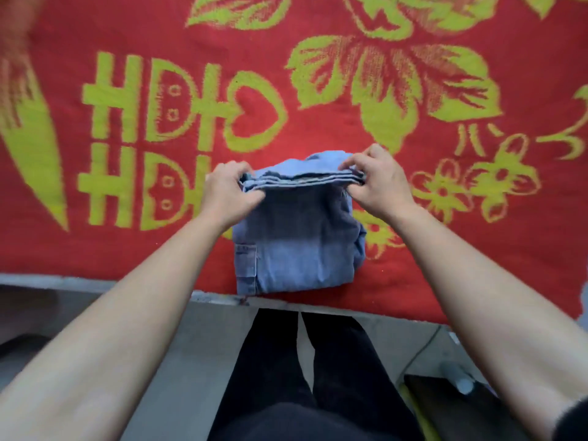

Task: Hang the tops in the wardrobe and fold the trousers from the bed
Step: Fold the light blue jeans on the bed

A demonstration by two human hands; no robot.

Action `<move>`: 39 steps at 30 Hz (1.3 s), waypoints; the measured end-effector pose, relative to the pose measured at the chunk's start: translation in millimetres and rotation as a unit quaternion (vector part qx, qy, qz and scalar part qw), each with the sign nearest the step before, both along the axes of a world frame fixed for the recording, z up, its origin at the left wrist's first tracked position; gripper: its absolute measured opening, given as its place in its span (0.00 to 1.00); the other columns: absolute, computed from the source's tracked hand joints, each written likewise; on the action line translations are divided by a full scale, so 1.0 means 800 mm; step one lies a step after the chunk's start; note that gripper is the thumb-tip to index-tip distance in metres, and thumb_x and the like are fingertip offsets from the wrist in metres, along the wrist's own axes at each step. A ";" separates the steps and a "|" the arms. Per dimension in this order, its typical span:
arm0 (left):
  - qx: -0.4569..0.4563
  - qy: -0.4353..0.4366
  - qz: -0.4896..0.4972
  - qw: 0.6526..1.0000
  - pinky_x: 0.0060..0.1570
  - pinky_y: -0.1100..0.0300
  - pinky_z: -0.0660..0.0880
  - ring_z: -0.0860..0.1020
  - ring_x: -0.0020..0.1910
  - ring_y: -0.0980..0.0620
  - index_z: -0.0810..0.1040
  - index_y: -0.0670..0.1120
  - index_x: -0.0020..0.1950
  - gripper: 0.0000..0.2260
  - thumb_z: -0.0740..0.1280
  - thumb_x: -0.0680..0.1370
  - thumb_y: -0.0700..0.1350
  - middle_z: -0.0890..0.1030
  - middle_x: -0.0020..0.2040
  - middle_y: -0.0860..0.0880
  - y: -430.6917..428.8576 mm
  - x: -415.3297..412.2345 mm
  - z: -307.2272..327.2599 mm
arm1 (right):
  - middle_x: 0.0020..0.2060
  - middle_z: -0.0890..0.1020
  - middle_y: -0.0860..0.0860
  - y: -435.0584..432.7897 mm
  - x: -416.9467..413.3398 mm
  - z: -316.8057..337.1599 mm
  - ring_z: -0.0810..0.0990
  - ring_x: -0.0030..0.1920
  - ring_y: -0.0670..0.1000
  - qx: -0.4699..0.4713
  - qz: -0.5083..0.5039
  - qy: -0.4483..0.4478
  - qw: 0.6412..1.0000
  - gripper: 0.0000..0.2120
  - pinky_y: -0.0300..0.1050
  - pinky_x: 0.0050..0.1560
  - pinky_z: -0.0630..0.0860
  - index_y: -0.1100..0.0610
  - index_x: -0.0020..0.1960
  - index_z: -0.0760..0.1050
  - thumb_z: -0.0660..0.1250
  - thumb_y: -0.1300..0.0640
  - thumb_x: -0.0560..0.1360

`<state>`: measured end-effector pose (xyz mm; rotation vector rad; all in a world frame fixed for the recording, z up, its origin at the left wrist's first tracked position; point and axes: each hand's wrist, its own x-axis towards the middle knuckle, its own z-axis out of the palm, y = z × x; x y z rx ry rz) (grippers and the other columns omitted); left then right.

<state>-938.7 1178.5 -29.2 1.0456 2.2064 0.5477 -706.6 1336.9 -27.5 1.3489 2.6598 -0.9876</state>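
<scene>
both hands grip my folded blue jeans (296, 237): left hand (227, 194) pinches the far edge's left corner, right hand (377, 184) its right corner, over the red bed cover (318, 122).

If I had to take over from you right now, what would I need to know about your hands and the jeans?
Left hand: pinches the far left corner of the jeans.
Right hand: pinches the far right corner.
Jeans: folded small, near the edge of the red blanket.
Done: jeans nearly folded.
To do: lay the held edge down, smooth it. Tops and wardrobe are not in view.
</scene>
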 end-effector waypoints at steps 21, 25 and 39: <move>-0.008 0.234 -0.100 0.967 0.60 0.43 0.66 0.71 0.65 0.39 0.75 0.41 0.62 0.15 0.59 0.79 0.46 0.74 0.64 0.39 -0.051 0.080 -0.063 | 0.60 0.78 0.62 -0.113 0.011 -0.062 0.77 0.59 0.64 0.160 0.096 -0.052 0.981 0.14 0.56 0.55 0.71 0.58 0.61 0.79 0.60 0.54 0.80; -0.147 0.190 -0.164 0.957 0.72 0.38 0.53 0.52 0.79 0.44 0.54 0.52 0.80 0.27 0.47 0.82 0.60 0.54 0.80 0.45 -0.047 0.069 -0.101 | 0.79 0.58 0.57 -0.099 -0.017 -0.099 0.57 0.78 0.59 0.089 0.177 -0.166 0.966 0.25 0.59 0.74 0.55 0.50 0.80 0.57 0.49 0.45 0.84; -0.180 0.104 -0.236 0.949 0.70 0.34 0.53 0.56 0.76 0.46 0.53 0.51 0.79 0.36 0.58 0.76 0.66 0.57 0.78 0.46 -0.060 0.031 -0.128 | 0.76 0.62 0.57 -0.042 -0.026 -0.111 0.56 0.77 0.60 -0.034 0.211 -0.219 0.952 0.40 0.60 0.74 0.53 0.50 0.79 0.54 0.68 0.46 0.72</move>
